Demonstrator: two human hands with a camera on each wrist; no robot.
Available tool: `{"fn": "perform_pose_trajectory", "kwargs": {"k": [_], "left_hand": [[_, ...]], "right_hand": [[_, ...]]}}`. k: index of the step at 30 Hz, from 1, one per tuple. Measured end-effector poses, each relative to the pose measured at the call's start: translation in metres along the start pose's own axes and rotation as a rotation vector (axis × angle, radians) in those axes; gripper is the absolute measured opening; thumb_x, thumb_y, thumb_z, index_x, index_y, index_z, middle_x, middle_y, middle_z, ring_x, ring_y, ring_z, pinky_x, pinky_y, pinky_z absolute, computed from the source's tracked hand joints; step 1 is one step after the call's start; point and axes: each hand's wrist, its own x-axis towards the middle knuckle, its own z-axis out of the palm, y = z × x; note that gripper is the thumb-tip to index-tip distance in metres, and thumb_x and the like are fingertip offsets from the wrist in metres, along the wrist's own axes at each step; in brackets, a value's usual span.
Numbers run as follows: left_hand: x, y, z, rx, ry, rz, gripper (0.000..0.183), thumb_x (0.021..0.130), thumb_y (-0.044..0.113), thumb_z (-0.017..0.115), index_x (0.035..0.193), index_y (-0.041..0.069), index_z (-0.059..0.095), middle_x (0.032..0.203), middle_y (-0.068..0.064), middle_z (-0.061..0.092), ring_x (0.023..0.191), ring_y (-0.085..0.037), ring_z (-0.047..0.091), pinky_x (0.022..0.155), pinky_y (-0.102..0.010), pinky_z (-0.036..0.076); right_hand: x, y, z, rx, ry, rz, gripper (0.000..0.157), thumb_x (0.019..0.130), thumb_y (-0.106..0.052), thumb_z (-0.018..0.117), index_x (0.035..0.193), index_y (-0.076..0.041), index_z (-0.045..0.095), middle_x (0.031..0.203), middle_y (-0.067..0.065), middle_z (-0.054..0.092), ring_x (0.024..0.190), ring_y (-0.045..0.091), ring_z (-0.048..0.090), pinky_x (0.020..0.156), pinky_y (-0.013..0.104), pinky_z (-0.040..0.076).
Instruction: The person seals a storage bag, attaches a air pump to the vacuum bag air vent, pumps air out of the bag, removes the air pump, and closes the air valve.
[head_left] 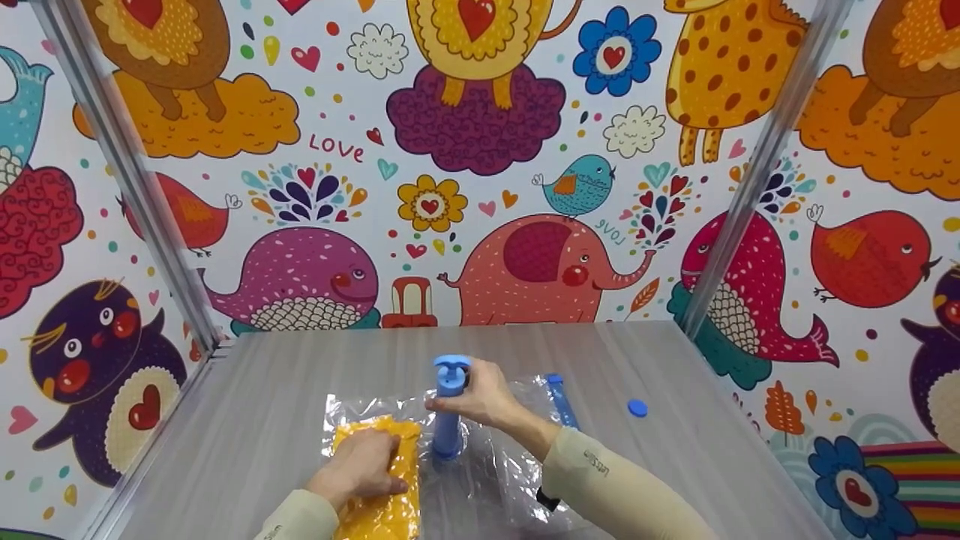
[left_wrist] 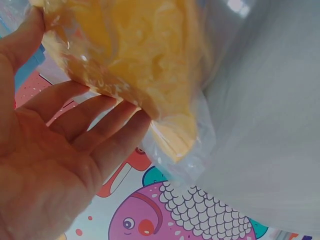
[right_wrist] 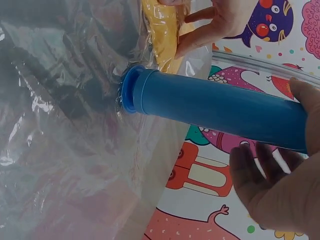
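Observation:
A clear plastic bag (right_wrist: 65,130) lies flat on the table with a folded yellow item (head_left: 379,517), perhaps cloth, inside its left part. My left hand (head_left: 365,461) rests on that yellow bundle; in the left wrist view its fingers (left_wrist: 102,132) are extended, tips against the plastic. A blue hand pump (head_left: 448,431) stands upright on the bag, right of the bundle. My right hand (head_left: 487,394) grips the pump's barrel near the top, just below the blue handle. In the right wrist view the pump's flanged end (right_wrist: 135,90) meets the bag's surface.
A small round blue cap (head_left: 637,408) lies on the grey table (head_left: 712,465) to the right. The bag's blue edge strip (head_left: 561,401) is at its far right corner. Walls with cartoon animals and metal corner posts (head_left: 731,247) enclose the table.

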Motion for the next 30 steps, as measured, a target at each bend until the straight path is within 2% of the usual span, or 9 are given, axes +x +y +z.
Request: {"fn": "perform_pose_trajectory", "kwargs": {"k": [3, 7, 13, 17, 22, 26, 30], "left_hand": [[-0.0003, -0.0002, 0.0006, -0.012, -0.024, -0.008, 0.045, 0.074, 0.04, 0.102, 0.088, 0.014, 0.068, 0.076, 0.002, 0.063, 0.07, -0.018, 0.056, 0.064, -0.042, 0.05], [0.0, 0.0003, -0.0006, -0.015, -0.037, -0.01, 0.045, 0.075, 0.039, 0.102, 0.089, 0.013, 0.068, 0.076, 0.001, 0.063, 0.071, -0.018, 0.056, 0.065, -0.042, 0.05], [0.0025, 0.0005, -0.0025, 0.005, -0.031, -0.008, 0.046, 0.075, 0.039, 0.101, 0.089, 0.012, 0.067, 0.077, 0.0, 0.063, 0.072, -0.02, 0.057, 0.066, -0.044, 0.053], [0.0027, 0.0011, -0.0025, 0.016, -0.043, -0.011, 0.046, 0.076, 0.04, 0.101, 0.089, 0.012, 0.067, 0.077, -0.001, 0.063, 0.073, -0.02, 0.058, 0.067, -0.045, 0.053], [0.0015, 0.0022, -0.0024, 0.022, -0.039, -0.006, 0.046, 0.075, 0.04, 0.101, 0.087, 0.012, 0.067, 0.078, -0.001, 0.064, 0.073, -0.021, 0.059, 0.068, -0.046, 0.054], [0.0007, 0.0026, -0.003, 0.039, -0.01, 0.008, 0.046, 0.072, 0.04, 0.102, 0.084, 0.013, 0.067, 0.076, -0.001, 0.063, 0.071, -0.022, 0.059, 0.065, -0.046, 0.053], [0.0003, 0.0019, -0.0018, 0.032, -0.012, 0.001, 0.046, 0.072, 0.041, 0.102, 0.086, 0.013, 0.068, 0.076, 0.0, 0.064, 0.071, -0.021, 0.059, 0.065, -0.045, 0.054]], "right_hand": [[-0.0008, 0.0006, 0.0008, -0.04, 0.025, 0.013, 0.071, 0.079, -0.036, 0.103, 0.14, -0.014, 0.073, 0.131, 0.012, 0.082, 0.122, 0.033, 0.079, 0.107, 0.053, 0.066], [-0.0004, 0.0001, 0.0002, -0.042, 0.017, 0.023, 0.068, 0.08, -0.027, 0.101, 0.138, -0.009, 0.072, 0.133, 0.015, 0.081, 0.123, 0.036, 0.079, 0.107, 0.055, 0.067], [0.0036, -0.0036, -0.0027, 0.061, -0.009, 0.017, 0.06, 0.081, -0.01, 0.097, 0.134, -0.009, 0.068, 0.137, 0.018, 0.077, 0.127, 0.039, 0.076, 0.113, 0.06, 0.063], [0.0037, -0.0034, -0.0025, 0.102, -0.02, 0.019, 0.056, 0.081, -0.005, 0.094, 0.13, -0.009, 0.068, 0.135, 0.019, 0.077, 0.124, 0.04, 0.077, 0.11, 0.061, 0.064], [0.0031, 0.0009, -0.0006, 0.146, -0.033, -0.014, 0.056, 0.078, 0.003, 0.086, 0.13, -0.003, 0.068, 0.13, 0.024, 0.078, 0.12, 0.042, 0.079, 0.105, 0.058, 0.067], [0.0025, 0.0014, 0.0016, 0.141, -0.06, -0.014, 0.049, 0.08, -0.004, 0.089, 0.125, -0.006, 0.071, 0.123, 0.018, 0.08, 0.113, 0.034, 0.079, 0.103, 0.05, 0.068], [0.0026, -0.0009, 0.0014, 0.065, -0.045, -0.004, 0.046, 0.079, -0.025, 0.101, 0.115, -0.014, 0.074, 0.115, 0.006, 0.081, 0.11, 0.027, 0.076, 0.102, 0.046, 0.067]]}}
